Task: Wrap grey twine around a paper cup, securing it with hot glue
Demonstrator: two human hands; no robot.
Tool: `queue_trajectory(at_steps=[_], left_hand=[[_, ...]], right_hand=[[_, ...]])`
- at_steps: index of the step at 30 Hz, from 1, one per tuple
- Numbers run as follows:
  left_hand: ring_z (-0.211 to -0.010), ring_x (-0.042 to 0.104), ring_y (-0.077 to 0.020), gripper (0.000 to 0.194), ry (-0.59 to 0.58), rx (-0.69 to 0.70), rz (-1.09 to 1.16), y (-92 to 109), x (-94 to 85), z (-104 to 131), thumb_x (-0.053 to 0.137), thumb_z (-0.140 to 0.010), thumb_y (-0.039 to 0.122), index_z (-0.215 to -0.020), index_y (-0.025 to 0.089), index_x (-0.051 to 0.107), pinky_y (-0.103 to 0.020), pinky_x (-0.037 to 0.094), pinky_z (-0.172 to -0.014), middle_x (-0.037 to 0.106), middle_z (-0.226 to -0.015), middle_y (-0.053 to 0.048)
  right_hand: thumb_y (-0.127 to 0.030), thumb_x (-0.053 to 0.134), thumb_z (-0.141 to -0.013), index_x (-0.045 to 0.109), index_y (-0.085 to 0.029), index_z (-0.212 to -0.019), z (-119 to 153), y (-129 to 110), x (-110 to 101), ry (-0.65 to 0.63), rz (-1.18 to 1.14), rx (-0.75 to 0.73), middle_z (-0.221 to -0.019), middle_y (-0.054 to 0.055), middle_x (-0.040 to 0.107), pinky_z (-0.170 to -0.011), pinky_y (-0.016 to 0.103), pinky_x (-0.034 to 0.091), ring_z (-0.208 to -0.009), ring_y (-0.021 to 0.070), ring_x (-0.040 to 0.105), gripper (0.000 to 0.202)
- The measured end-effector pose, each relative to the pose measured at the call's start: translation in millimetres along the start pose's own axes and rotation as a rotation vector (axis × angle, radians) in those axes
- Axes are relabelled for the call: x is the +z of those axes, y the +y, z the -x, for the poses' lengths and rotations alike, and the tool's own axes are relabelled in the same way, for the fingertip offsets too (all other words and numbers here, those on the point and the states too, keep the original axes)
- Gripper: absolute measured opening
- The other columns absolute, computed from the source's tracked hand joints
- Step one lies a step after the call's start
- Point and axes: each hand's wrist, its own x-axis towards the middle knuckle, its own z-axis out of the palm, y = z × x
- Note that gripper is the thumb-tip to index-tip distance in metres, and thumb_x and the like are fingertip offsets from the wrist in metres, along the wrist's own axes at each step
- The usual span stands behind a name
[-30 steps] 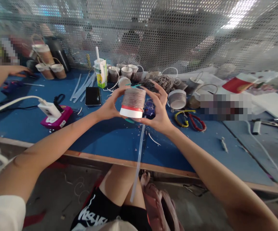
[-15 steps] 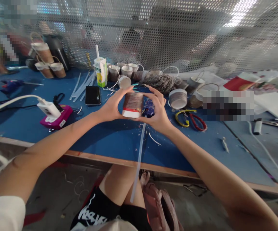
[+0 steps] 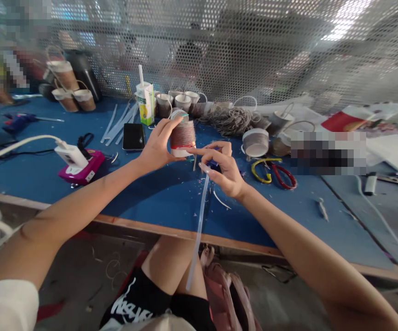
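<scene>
A paper cup (image 3: 182, 135) wound with brown cord is upright in my left hand (image 3: 157, 143), whose fingers and thumb close around its left side. Below the cord, a red band and a white strip of the cup show. My right hand (image 3: 224, 168) is at the cup's lower right, index finger reaching the white strip and thumb held apart. A short cord end (image 3: 194, 162) hangs under the cup. Behind my right hand lies a blue glue gun (image 3: 213, 162), mostly hidden. Its clear glue stick (image 3: 199, 230) sticks out past the table edge.
Brown cord (image 3: 231, 120) lies heaped at the back, near several small handled cups (image 3: 183, 102). A phone (image 3: 133, 136), a drink carton (image 3: 146, 103) and a purple power socket (image 3: 81, 168) stand left. Yellow and red-handled pliers (image 3: 283, 177) lie right.
My right hand has let go of the cup's right side and moved down to its lower edge. My left hand keeps the cup, now slightly further left.
</scene>
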Motion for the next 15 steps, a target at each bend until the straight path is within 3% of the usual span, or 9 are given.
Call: queue_trajectory(at_steps=[8, 15], left_hand=[[-0.113, 0.059, -0.0277, 0.087, 0.034, 0.004, 0.02, 5, -3.4, -3, 0.07, -0.065, 0.072, -0.13, 0.021, 0.043, -0.045, 0.05, -0.101, 0.059, -0.12, -0.012], [-0.117, 0.057, -0.0273, 0.086, 0.065, -0.036, 0.147, 2, -5.8, -4, 0.071, -0.066, 0.07, -0.133, 0.027, 0.038, -0.045, 0.052, -0.099, 0.054, -0.125, -0.011]], right_hand=[[-0.043, 0.044, -0.091, 0.052, -0.024, -0.077, -2, 5, 0, 0.022, 0.042, 0.011, -0.113, 0.002, 0.07, -0.092, 0.055, 0.031, -0.104, 0.0285, 0.042, 0.025], [-0.044, 0.043, -0.091, 0.051, -0.024, -0.062, -3, 13, 0, 0.251, -0.18, 0.135, -0.091, 0.003, 0.07, -0.098, 0.051, 0.032, -0.095, 0.0253, 0.048, 0.036]])
